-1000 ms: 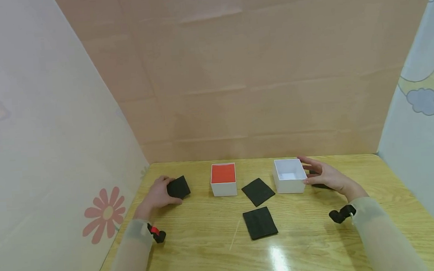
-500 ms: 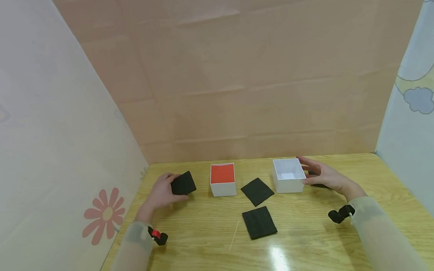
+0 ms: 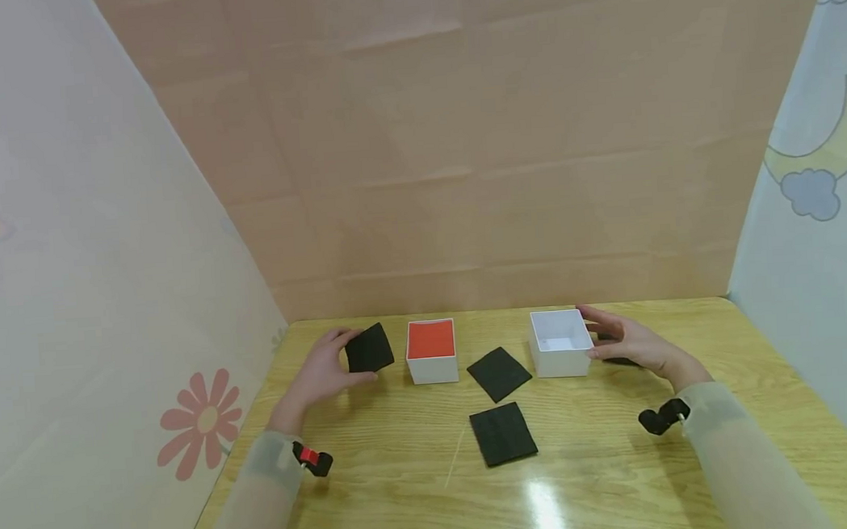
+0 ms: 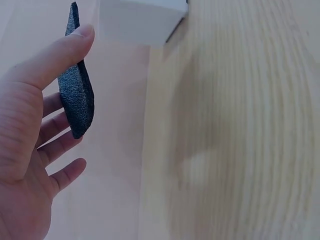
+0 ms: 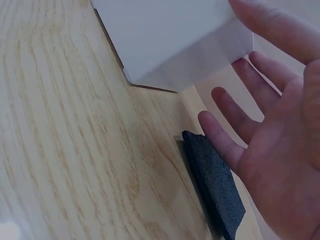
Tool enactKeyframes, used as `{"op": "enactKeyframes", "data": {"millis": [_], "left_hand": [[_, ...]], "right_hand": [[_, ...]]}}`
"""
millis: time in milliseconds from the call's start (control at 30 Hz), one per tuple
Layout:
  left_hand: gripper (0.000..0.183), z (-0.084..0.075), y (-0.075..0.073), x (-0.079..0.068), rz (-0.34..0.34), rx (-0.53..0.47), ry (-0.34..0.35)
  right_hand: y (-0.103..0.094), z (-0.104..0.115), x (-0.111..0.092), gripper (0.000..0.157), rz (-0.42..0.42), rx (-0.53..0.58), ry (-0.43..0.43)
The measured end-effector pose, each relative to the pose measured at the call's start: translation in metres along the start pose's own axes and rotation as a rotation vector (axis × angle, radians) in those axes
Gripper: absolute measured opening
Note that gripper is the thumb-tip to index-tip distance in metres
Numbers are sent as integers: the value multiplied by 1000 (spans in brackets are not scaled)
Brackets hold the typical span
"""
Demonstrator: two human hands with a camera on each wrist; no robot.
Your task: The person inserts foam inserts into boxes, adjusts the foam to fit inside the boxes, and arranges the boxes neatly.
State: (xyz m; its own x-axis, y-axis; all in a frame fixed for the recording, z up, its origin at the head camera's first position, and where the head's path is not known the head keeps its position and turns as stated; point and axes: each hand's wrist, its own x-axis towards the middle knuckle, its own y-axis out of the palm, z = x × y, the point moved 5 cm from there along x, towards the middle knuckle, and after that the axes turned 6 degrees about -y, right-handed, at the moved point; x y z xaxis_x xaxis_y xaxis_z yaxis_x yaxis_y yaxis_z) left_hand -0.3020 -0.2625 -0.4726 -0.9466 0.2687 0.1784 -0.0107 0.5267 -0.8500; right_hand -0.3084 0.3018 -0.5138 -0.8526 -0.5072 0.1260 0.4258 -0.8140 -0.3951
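My left hand (image 3: 326,371) pinches a black foam square (image 3: 371,350) between thumb and fingers, raised and tilted, just left of a white box with a red top (image 3: 433,369). In the left wrist view the same foam square (image 4: 76,97) shows edge-on, its lower end bent. On the right, my right hand (image 3: 636,348) holds the right side of an uncovered white box (image 3: 561,364), thumb at its front corner and forefinger at the back one. The right wrist view shows this box (image 5: 160,45) on the table, the other fingers loosely spread.
Two black foam squares, one farther back (image 3: 499,375) and one nearer (image 3: 503,434), lie flat between the boxes. Another black foam piece (image 5: 212,185) lies beneath my right hand. A brown backdrop (image 3: 464,213) and patterned side walls enclose the wooden table (image 3: 400,476).
My left hand has lifted the foam square and carried it rightward, closer to the red-topped box. The right hand and its box stay where they were; the view has shifted slightly.
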Motion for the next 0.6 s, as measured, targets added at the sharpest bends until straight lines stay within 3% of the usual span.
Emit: {"op": "enactKeyframes", "data": {"millis": [433,600], "left_hand": [[88,-40,-1,11,14,-33,36],[88,-58,3,18,-13,-64,86]], "right_hand": [[1,2,1,92,-3,-23,10],[0,4,1,93,8,-25,11]]}}
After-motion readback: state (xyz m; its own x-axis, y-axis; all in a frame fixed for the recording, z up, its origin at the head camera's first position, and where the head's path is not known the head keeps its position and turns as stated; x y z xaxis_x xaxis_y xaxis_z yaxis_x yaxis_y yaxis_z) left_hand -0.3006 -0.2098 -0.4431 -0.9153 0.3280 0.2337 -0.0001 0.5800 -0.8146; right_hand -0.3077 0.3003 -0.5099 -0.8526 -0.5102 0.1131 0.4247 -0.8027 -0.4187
